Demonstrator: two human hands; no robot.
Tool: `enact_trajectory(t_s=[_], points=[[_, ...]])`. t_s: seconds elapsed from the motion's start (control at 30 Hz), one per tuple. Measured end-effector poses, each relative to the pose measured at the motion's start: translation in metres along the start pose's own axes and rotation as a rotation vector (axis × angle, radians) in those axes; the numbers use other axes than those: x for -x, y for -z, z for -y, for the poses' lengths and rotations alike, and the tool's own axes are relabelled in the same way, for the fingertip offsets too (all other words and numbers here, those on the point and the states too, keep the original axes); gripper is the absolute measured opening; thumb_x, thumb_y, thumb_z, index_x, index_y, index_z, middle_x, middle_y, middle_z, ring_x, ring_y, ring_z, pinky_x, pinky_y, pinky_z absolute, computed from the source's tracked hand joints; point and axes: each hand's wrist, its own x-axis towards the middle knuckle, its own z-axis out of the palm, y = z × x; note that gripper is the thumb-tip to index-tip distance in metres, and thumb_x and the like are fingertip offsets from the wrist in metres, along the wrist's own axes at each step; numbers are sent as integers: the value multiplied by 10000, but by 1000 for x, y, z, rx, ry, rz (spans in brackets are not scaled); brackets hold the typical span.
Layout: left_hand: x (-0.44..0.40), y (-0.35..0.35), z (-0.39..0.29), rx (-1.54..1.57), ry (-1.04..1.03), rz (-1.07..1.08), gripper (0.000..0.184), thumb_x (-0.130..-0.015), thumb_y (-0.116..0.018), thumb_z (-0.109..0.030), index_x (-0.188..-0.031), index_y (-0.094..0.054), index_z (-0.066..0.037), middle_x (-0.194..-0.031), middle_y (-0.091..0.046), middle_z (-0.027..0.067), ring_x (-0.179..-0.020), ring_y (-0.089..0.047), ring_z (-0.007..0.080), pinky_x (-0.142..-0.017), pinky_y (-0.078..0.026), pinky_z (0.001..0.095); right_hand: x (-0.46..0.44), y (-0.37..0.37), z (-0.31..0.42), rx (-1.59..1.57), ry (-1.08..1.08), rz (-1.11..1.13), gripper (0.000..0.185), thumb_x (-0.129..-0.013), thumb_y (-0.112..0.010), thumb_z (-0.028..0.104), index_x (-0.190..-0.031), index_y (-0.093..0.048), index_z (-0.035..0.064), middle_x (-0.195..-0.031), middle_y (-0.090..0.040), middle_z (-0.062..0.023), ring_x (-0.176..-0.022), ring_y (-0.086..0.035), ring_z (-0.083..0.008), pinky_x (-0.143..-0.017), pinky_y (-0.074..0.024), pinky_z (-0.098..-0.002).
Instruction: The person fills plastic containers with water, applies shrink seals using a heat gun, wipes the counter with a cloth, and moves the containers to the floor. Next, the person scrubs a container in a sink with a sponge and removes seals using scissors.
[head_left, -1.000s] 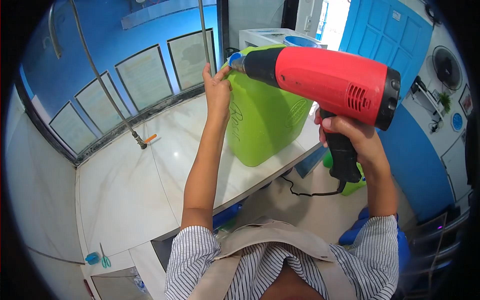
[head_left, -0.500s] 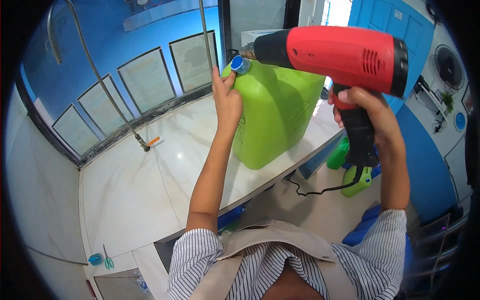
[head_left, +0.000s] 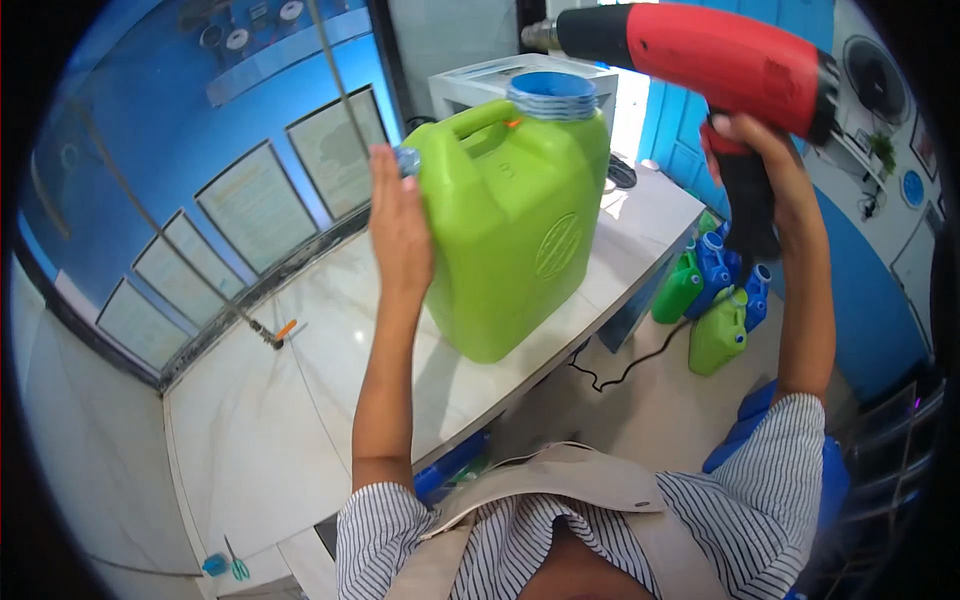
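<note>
A green jug stands upright on the white counter, with a wide blue cap on top at its right and a small blue-capped spout at its left. My left hand lies along the jug's left side by the spout, its fingers extended. My right hand grips the black handle of a red heat gun. The gun is raised above and right of the jug, its metal nozzle pointing left, apart from both caps.
The tiled counter carries scissors near its front left. A metal pipe with an orange-handled valve stands at the back. Several jugs are on the floor at right, where the gun's cord hangs.
The heat gun has moved up and away from the small spout. The jug has turned, bringing the wide cap into view, and my left hand has flattened against its side.
</note>
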Motion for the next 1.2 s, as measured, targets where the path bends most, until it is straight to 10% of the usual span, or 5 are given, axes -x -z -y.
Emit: enact_trajectory(t_s=[0.4, 0.87, 0.93, 0.97, 1.2], points=[[-46, -25, -24, -379, 363, -122, 365, -908, -524, -239, -1183, -556, -1, -1115, -603, 144, -921, -580, 176, -801, -444, 265, -363, 18, -242, 1024, 497, 395, 349, -626, -658, 263, -938, -641, 109, -802, -651, -156, -797, -630, -332, -700, -511, -411], [-137, -113, -39, -925, 415, 780, 209, -701, -584, -45, -888, -526, 28, -724, -581, 179, -635, -557, 319, -607, -429, 385, -454, -62, -320, 1077, 409, 599, 353, -709, -652, 356, -988, -675, 140, -1029, -658, -75, -976, -617, -269, -844, -452, -461], [-147, -126, -51, -948, 710, 815, 192, -705, -578, -37, -875, -539, 41, -694, -580, 137, -598, -527, 182, -585, -420, 330, -431, -57, -322, 1117, 474, 317, 570, -684, -669, 358, -1175, -563, 88, -1306, -438, -252, -1254, -376, -373, -1004, -232, -602], [-144, -120, -44, -957, 645, 832, 169, -710, -576, -35, -859, -545, 39, -673, -562, 105, -602, -490, 138, -576, -406, 307, -439, -77, -344, 1026, 720, -244, 785, -636, -696, 388, -1293, -439, 43, -1125, -550, -257, -1133, -467, -395, -941, -347, -513], [-138, -108, -29, -812, 605, 765, 65, -752, -555, -38, -784, -545, 17, -603, -469, -6, -604, -410, 49, -547, -346, 246, -227, -40, -374, -88, 91, 756, 365, -939, -360, 319, -967, -554, 11, -847, -589, -197, -786, -568, -334, -727, -444, -450]])
